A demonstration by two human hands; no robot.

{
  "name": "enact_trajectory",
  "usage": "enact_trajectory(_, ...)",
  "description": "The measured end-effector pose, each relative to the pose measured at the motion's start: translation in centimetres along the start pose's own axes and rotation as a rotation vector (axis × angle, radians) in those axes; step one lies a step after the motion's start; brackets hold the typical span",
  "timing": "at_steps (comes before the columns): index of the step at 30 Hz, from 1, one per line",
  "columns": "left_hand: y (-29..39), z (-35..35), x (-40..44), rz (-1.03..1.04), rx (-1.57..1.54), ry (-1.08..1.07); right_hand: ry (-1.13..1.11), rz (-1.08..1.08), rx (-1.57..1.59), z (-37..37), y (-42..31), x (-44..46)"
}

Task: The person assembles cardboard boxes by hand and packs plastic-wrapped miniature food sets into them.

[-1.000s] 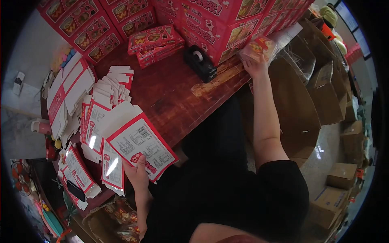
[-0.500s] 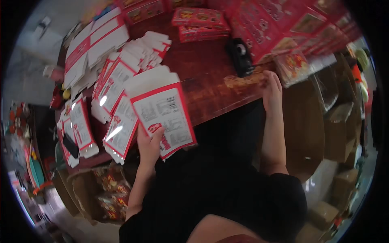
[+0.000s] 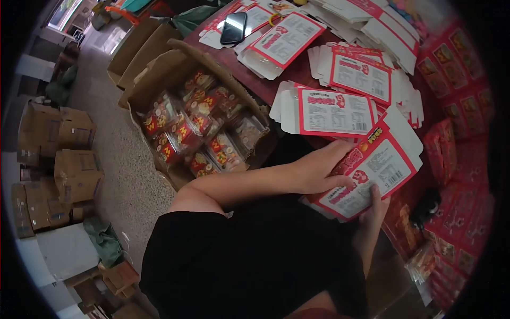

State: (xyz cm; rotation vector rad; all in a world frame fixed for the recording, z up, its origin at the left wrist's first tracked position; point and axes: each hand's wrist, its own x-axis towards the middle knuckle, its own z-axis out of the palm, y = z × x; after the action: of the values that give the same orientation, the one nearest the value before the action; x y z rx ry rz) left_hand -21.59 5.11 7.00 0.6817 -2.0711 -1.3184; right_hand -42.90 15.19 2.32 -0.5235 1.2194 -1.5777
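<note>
A flattened red-and-white carton [image 3: 390, 162] with printed text and a barcode lies between both hands. My left hand [image 3: 326, 169] grips its near left part, thumb over the printed face. At the lower edge, my right hand [image 3: 378, 204] pinches the same carton, its thumb on top and the other fingers hidden beneath. Just beyond my left hand, another flat carton [image 3: 334, 112] rests on the stack at the table's edge. More flat cartons [image 3: 361, 74] are piled behind it.
Left of the table stands an open cardboard box [image 3: 154, 80] filled with clear packets [image 3: 183, 130]. A phone [image 3: 234, 27] lies on cartons at the far table end. Red printed boxes [image 3: 462, 212] are stacked on the right. Brown boxes [image 3: 77, 175] stand along the left wall.
The view has swung left, bringing the packet box and floor into sight. My right hand, empty beforehand, now grips the carton alongside my left hand.
</note>
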Motion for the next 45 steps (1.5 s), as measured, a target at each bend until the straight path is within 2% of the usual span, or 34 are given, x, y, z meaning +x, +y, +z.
enact_trajectory(2,-0.6,-4.0,-1.8,0.073,0.085,0.154,0.016,-0.052,0.032,0.4,-0.4,0.5)
enact_trajectory(4,-2.0,-8.7,-4.2,0.089,0.086,0.503,0.014,-0.036,0.024,-2.8,-0.7,1.5)
enact_trajectory(8,-10.9,-18.2,-10.7,-0.231,-0.083,1.193,0.006,-0.095,0.116,-3.1,-2.3,2.7)
enact_trajectory(10,-19.7,-22.1,-16.5,-0.423,-0.153,1.731,-0.014,-0.079,0.112,-2.8,-2.4,3.2)
enact_trajectory(12,-33.4,-27.1,-28.4,-0.849,-0.351,1.908,0.016,-0.058,0.072,-2.9,-2.3,3.7)
enact_trajectory(14,-30.2,-28.0,-27.4,-0.788,-0.588,2.282,0.040,-0.038,0.053,-1.8,-1.9,4.0)
enact_trajectory(15,-31.2,-28.8,-28.1,-0.807,-0.570,2.386,0.061,-0.033,0.040,-1.4,-1.8,4.1)
enact_trajectory(20,-32.2,-33.4,-29.4,-0.984,-0.647,2.362,0.088,-0.044,-0.015,1.6,-1.5,4.7)
enact_trajectory(29,-33.3,-39.4,-29.5,-1.200,-0.709,2.004,0.088,-0.049,-0.150,4.9,-1.5,5.8)
enact_trajectory(32,-33.9,-38.9,-30.4,-1.116,-0.893,1.978,0.053,-0.047,-0.160,4.7,-1.5,6.2)
enact_trajectory(35,-37.3,-38.7,-33.4,-0.853,-1.245,2.013,0.074,-0.095,-0.207,5.1,-1.8,5.6)
enact_trajectory(37,-40.4,-38.9,-34.5,-0.606,-1.016,2.018,0.102,-0.047,-0.244,4.1,-2.3,5.3)
enact_trajectory(38,-35.9,-37.4,-29.4,-0.583,-0.981,2.067,0.070,-0.048,-0.231,4.2,-2.5,5.3)
enact_trajectory(40,-34.9,-37.0,-27.3,-0.606,-0.933,2.154,0.071,-0.056,-0.250,4.4,-2.6,5.1)
enact_trajectory(42,-38.5,-38.7,-30.2,-0.693,-0.912,2.228,0.070,-0.068,-0.271,4.7,-2.8,5.0)
enact_trajectory(45,-40.2,-40.8,-31.1,-0.587,-1.070,2.233,0.091,-0.099,-0.291,5.1,-2.6,4.8)
